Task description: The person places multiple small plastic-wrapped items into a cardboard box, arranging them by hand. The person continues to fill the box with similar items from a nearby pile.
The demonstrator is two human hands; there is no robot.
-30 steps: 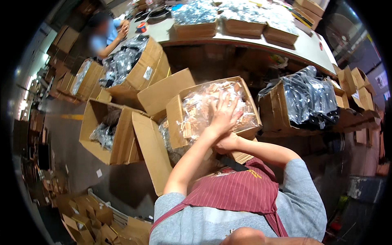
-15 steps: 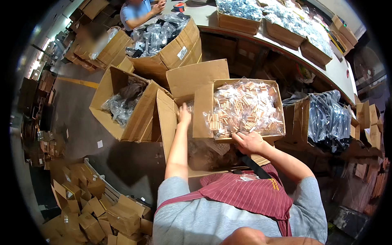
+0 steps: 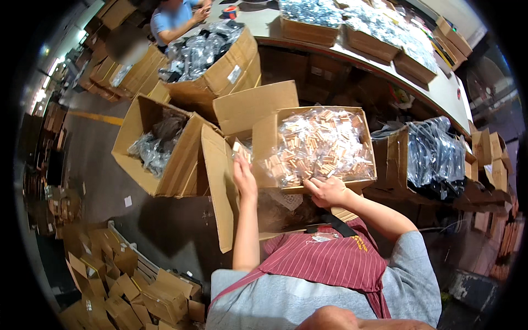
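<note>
A shallow carton (image 3: 369,144) full of small clear bags of wooden dowels (image 3: 316,143) sits on top of a larger open carton (image 3: 215,190). My left hand (image 3: 245,177) is closed on one bag of dowels (image 3: 242,150), held beside the shallow carton's left flap, above the larger carton. At the near edge of the shallow carton, my right hand (image 3: 328,191) has its fingers curled over the rim. Below my hands, clear plastic (image 3: 286,201) shows inside the larger carton, whose contents are partly hidden.
To the left stands an open carton (image 3: 181,165) with plastic-wrapped items; behind it is a fuller one (image 3: 231,80). A carton of dark bagged goods (image 3: 393,162) is on the right. A long table (image 3: 269,27) bears boxes of shiny packets. Another person (image 3: 165,27) is at far left.
My left hand has come up out of the larger carton's far left corner with a bag of dowels showing in its fingers. My right hand stays at the shallow carton's rim.
</note>
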